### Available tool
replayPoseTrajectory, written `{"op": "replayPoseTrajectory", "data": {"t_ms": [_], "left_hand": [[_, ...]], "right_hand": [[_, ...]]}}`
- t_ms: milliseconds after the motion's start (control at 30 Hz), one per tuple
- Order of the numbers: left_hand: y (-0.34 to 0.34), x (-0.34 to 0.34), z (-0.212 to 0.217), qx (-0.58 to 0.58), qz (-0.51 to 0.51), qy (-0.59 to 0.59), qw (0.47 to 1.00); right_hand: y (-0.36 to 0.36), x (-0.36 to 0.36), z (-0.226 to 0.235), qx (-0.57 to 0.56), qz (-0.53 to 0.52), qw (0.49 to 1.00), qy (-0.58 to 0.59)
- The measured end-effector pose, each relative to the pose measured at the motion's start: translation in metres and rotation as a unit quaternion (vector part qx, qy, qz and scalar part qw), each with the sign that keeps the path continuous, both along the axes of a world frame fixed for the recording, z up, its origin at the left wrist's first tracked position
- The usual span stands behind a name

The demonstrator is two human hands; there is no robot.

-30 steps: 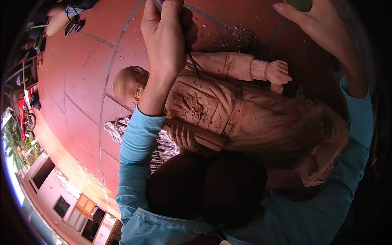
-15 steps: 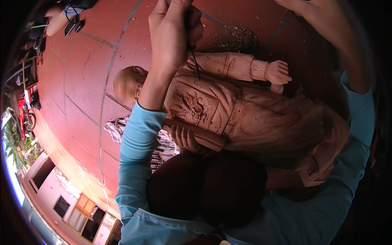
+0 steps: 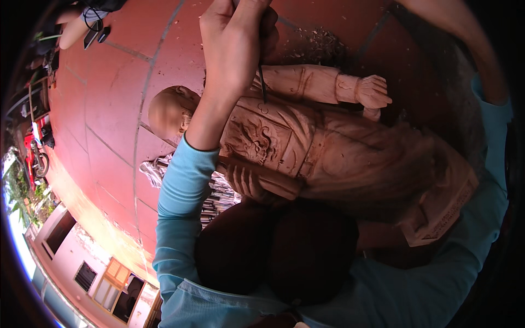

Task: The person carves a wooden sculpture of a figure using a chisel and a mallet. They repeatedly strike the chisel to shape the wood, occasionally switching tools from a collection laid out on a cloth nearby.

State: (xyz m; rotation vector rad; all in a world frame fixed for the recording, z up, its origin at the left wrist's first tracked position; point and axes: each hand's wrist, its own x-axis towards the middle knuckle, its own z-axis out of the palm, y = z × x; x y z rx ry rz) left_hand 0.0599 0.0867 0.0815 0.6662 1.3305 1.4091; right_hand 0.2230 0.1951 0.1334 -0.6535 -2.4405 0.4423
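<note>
A carved wooden statue [image 3: 350,145] of a bald, robed figure lies on its back in front of my knees. Its head points left and its base right. My left hand [image 3: 232,49], at the top of the view, is closed round a carving chisel [image 3: 262,82]. The thin dark shaft slants down and its tip meets, or nearly meets, the robe on the statue's chest, beside small curved marks. Most of the handle is hidden in my fist. Of my right arm only the raised forearm [image 3: 456,22] shows at the upper right; the hand is beyond the edge.
Wood shavings [image 3: 322,46] lie on the red tiled floor [image 3: 109,120] past the statue. A striped cloth [image 3: 219,199] is under its near shoulder. Another person's arm [image 3: 74,34] is at the upper left, beside a phone [image 3: 92,35]. A red motorbike [image 3: 35,161] stands far left.
My right hand, partly visible at the top earlier, has moved up and out of view. My left hand has shifted slightly right with the chisel. The statue's base end appears slightly farther right.
</note>
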Motion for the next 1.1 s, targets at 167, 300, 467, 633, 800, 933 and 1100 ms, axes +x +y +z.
{"op": "replayPoseTrajectory", "data": {"t_ms": [167,300,467,633,800,933,1100], "left_hand": [[0.01,0.009,0.017,-0.053,-0.011,0.098,0.994],[0.001,-0.013,-0.004,-0.041,0.014,0.031,0.999],[0.023,-0.002,-0.007,-0.09,0.032,-0.034,0.995],[0.026,-0.005,-0.006,-0.14,-0.022,-0.044,0.989],[0.032,-0.015,-0.018,-0.138,-0.093,-0.113,0.979],[0.039,-0.005,0.003,-0.205,-0.077,-0.046,0.975],[0.039,-0.002,-0.012,-0.247,0.021,0.047,0.968]], "right_hand": [[0.017,0.022,0.032,-0.167,-0.022,0.949,-0.266],[-0.005,0.01,-0.016,0.028,-0.02,0.997,-0.068],[0.012,0.012,0.021,-0.269,-0.114,0.954,-0.07],[0.028,0.023,0.014,-0.146,-0.036,0.974,-0.17],[0.039,0.023,0.008,-0.203,-0.004,0.936,-0.289],[0.021,0.028,0.012,-0.303,-0.108,0.925,-0.202],[0.027,0.023,-0.001,-0.351,-0.082,0.929,-0.089]]}}
